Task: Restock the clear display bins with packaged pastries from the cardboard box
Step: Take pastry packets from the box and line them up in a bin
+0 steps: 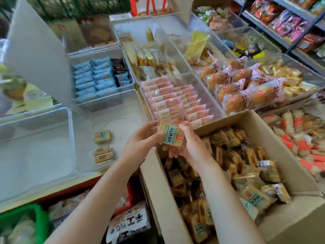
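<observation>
Pastry packet (pixel 171 135) gripped between left hand (pixel 140 138) and right hand (pixel 189 143); right fingertips hidden beneath; cardboard box (pixel 165 199) front cut off.

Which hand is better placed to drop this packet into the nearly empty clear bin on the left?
Probably the left hand. It already holds the packet on the side nearer the clear bin, where a few packets lie. The right hand sits over the cardboard box and would have to cross over.

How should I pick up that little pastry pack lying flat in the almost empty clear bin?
Come from above, through the bin's open top. The pastry pack lies flat, label up, apart from the other packs, so pinch its two opposite side edges, thumb on one, fingers on the other.
</observation>
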A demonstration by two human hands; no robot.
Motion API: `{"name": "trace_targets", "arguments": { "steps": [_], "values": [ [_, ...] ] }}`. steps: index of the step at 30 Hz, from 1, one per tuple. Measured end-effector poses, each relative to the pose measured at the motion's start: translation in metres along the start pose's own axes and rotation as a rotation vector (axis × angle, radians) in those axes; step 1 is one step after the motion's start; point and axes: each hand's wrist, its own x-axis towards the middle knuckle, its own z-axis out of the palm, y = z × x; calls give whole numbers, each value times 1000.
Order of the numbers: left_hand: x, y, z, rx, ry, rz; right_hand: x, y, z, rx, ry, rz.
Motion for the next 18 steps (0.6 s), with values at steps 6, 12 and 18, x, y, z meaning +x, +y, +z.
{"name": "trace_targets", "arguments": {
  "steps": [6, 12, 18],
  "values": [
    [11, -34, -107, -37, 212, -111, 66, -1, 78, -531, -110, -36],
    [68, -109, -191, 510, 367, -279, 183, 45, 146, -772, 107, 90],
    [127, -149, -217, 1254, 146, -246, 243, 101, 158, -852, 276, 214]
  ]
}}
